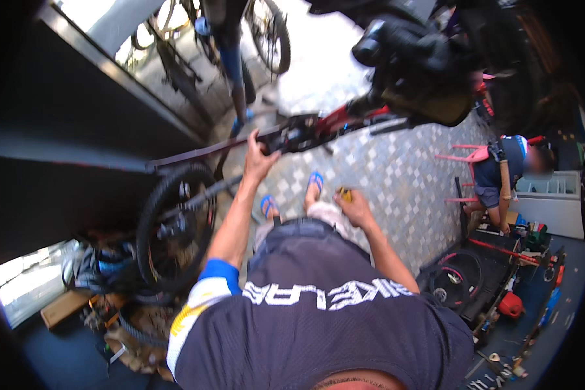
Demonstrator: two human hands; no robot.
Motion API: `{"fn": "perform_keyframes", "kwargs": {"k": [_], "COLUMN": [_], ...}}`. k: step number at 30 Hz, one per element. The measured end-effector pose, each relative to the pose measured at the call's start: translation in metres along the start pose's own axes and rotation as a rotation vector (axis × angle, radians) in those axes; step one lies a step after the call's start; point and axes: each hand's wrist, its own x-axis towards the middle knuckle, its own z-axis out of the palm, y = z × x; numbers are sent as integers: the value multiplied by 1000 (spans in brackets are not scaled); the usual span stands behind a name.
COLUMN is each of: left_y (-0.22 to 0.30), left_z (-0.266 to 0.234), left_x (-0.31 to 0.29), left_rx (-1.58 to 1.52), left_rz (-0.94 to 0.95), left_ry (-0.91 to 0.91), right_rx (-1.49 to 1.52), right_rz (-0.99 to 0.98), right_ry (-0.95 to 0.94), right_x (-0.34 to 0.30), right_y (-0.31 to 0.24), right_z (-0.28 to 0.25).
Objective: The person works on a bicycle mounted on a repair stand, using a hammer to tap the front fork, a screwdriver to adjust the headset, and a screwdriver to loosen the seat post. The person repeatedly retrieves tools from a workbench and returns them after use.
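A bicycle with a dark and red frame [335, 120] spans the space in front of me, raised above the floor. My left hand [260, 162] is closed around a dark part near the frame's middle, thumb and fingers curled on it; the exact part is too dark to make out. My right hand [355, 208] is held lower, apart from the bicycle, before my right thigh. Its fingers are closed on a small yellow-and-black tool [346, 194], mostly hidden in the grip, so its kind is unclear.
A bicycle wheel [151, 227] stands at my left, near a cardboard box [66, 309]. A person's leg [233, 65] and more bicycles are ahead. Another person [500, 172] sits on a pink stool [465, 155] at the right, near tools and a red container [511, 304].
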Motion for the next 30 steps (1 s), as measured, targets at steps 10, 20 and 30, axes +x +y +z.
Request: {"fn": "perform_keyframes", "kwargs": {"k": [10,20,30], "left_y": [6,30,16], "left_z": [-19,-25,-15], "left_x": [11,-1,11], "left_rx": [599,682,685], "left_rz": [349,456,450], "left_ry": [-134,-128,-89], "right_rx": [-6,12,147], "right_rz": [8,25,143], "right_ry": [-57,-6,321], "right_x": [-27,-70,-206], "right_y": [-46,11,97], "right_z": [8,22,-3]}}
